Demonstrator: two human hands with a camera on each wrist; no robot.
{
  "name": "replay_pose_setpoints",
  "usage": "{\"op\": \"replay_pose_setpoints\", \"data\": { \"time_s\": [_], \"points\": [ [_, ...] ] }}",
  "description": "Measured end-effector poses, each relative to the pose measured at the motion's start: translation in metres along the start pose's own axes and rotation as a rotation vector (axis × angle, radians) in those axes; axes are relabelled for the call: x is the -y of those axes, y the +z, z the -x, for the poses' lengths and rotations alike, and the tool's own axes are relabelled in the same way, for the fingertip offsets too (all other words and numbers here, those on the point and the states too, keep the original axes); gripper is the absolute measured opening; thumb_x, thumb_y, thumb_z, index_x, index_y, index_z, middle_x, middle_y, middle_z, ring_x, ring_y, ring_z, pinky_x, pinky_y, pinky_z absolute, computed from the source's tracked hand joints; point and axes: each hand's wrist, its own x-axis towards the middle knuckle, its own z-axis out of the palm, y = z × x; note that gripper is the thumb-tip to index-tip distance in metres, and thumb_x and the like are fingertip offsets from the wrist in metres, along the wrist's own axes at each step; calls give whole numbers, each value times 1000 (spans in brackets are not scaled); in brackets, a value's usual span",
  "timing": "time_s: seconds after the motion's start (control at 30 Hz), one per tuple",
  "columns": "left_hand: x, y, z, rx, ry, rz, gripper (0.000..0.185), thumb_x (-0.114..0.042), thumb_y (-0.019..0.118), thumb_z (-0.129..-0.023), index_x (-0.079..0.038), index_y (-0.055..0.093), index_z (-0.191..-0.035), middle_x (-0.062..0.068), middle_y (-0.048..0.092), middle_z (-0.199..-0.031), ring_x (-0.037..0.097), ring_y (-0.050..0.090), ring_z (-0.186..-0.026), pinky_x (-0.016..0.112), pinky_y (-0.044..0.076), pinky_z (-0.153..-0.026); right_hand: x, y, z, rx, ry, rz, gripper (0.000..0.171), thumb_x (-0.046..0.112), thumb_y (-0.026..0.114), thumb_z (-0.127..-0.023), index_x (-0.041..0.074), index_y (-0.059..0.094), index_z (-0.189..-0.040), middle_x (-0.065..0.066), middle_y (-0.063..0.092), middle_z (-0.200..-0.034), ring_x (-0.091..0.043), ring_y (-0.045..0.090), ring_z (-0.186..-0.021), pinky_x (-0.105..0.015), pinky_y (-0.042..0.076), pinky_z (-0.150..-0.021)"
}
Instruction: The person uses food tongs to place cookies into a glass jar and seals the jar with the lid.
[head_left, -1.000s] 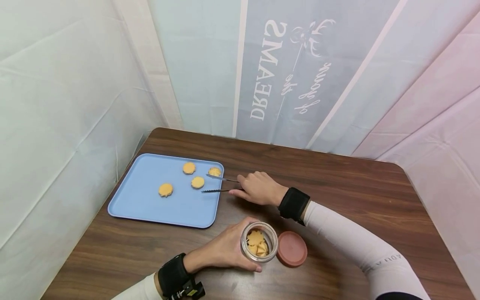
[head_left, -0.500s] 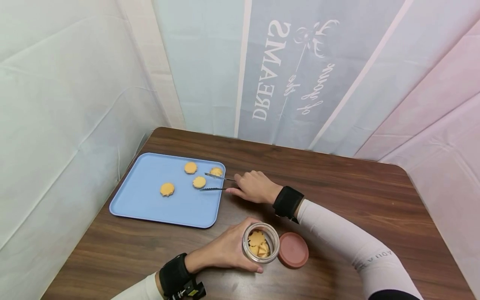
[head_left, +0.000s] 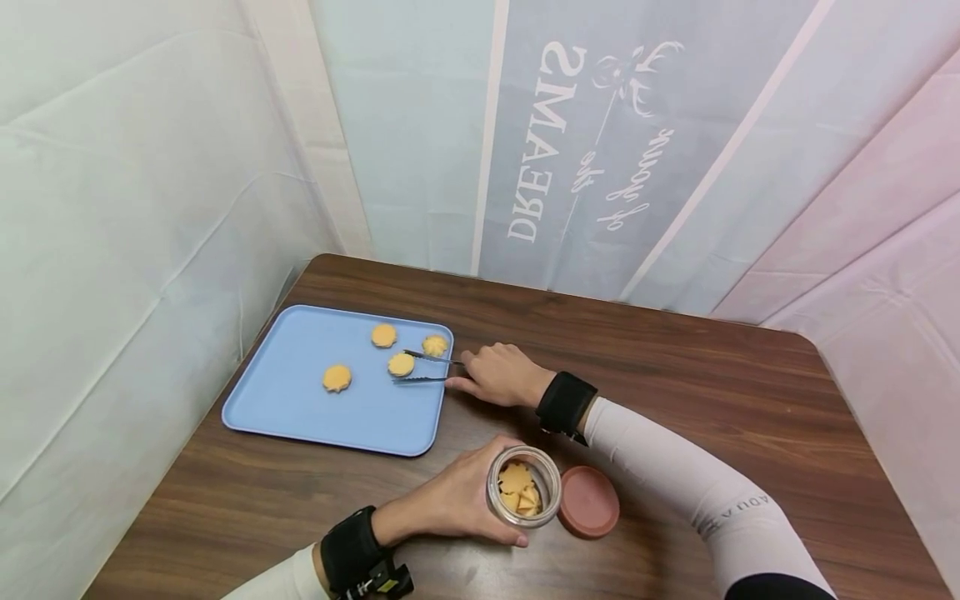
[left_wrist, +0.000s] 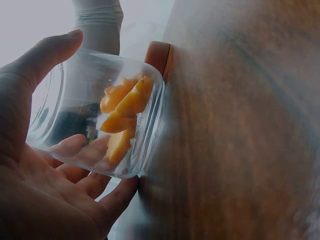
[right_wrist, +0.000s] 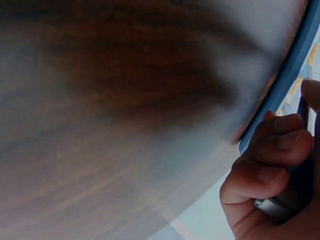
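Note:
My left hand [head_left: 467,493] curls round a clear jar [head_left: 557,492] that stands on the table with its mouth open. Several yellow cookies [left_wrist: 122,107] lie at its bottom in the left wrist view. My right hand [head_left: 501,375] grips metal tongs [head_left: 427,381] at the right edge of a blue tray [head_left: 292,417]. The two tong arms are spread, one on each side of a round yellow cookie [head_left: 401,364]. In the right wrist view, curled fingers [right_wrist: 255,180] wrap the dark handle of the tongs.
Three other cookies lie on the tray: one at the back [head_left: 383,335], a flower-shaped cookie [head_left: 434,345] near the right rim, and a cookie [head_left: 337,378] nearer the middle. A reddish lid [head_left: 589,502] rests just right of the jar on the wooden table [head_left: 675,367].
My right hand has moved left with the tongs, bringing their spread arms from right of the round cookie to either side of it. The left hand and jar keep their place.

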Motion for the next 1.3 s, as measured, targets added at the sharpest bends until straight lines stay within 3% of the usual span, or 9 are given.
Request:
{"op": "replay_pose_setpoints", "data": {
  "time_s": [0.4,0.97,1.3],
  "points": [
    [-2,2,-2,-2,2,-3,92,-37,99,-72,-20,46,-146,-3,64,-137,8,60,-122,29,48,-108,3,2,-2,15,26,-6,51,57,49,-109,11,70,-104,4,54,-64,-12,60,-58,-34,55,-59],
    [0,3,0,9,15,22,91,-35,98,-74,-19,46,-146,-1,64,-138,9,60,-123,31,49,-109,3,4,2,-94,-21,-25,42,51,55,-108,16,66,-88,5,49,-58,-13,57,-52,-35,54,-54],
    [1,2,-1,3,20,25,90,-35,98,-75,-18,46,-146,-1,65,-137,10,62,-122,32,49,-108,2,3,7,-91,-10,-43,41,51,55,-108,15,66,-90,5,49,-59,-11,56,-53,-35,54,-56]
  ]
}}
